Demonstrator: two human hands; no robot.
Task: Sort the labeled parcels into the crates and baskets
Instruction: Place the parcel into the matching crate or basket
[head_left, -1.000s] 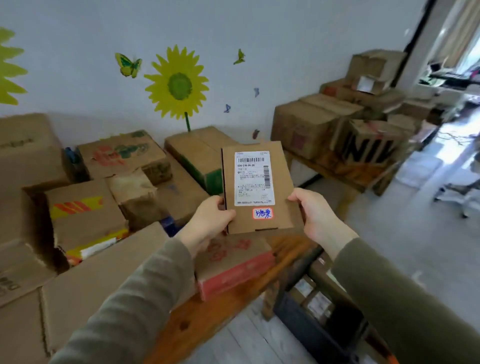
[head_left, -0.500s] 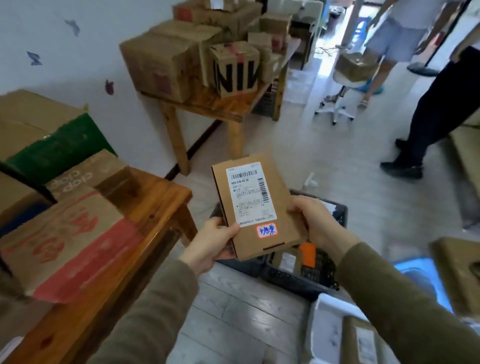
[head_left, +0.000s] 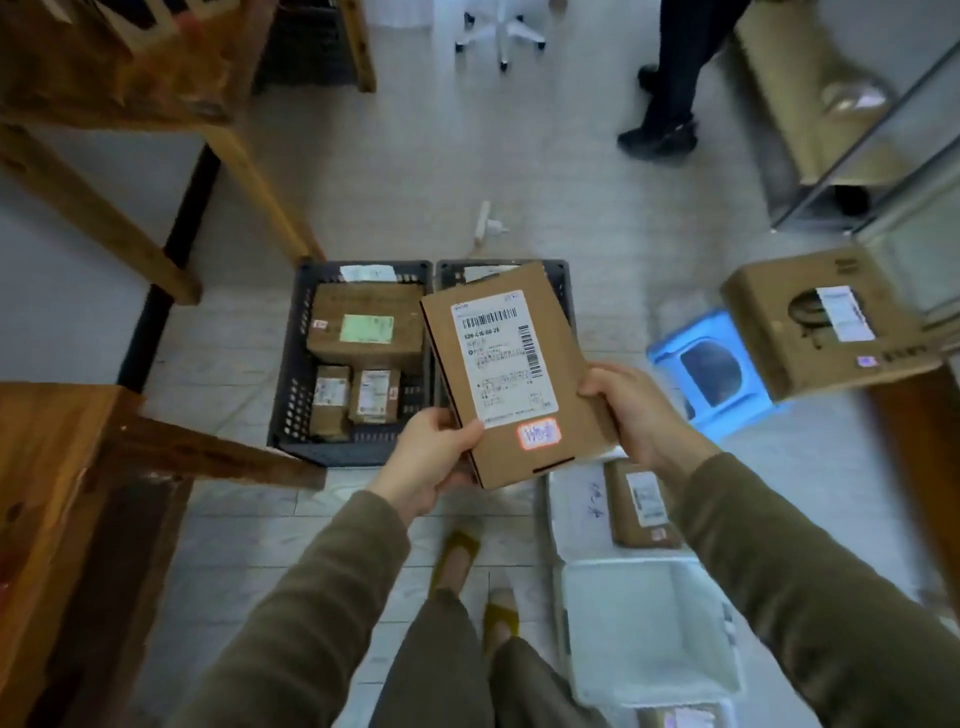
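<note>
I hold a flat brown cardboard parcel with a white barcode label and a small orange-edged sticker. My left hand grips its lower left corner, and my right hand grips its right edge. The parcel hangs above two dark plastic crates on the floor. The left crate holds three brown parcels. The parcel mostly hides the right crate. White baskets sit on the floor at the lower right; the upper one holds a small labeled parcel.
Wooden tables stand at the left and upper left. A blue stool and a big labeled box are at the right. Another person's dark legs and a white chair base are at the top.
My view has swung from the table stacked with boxes down to the floor crates. Both hands kept hold of the flat parcel and carried it over the crates.
</note>
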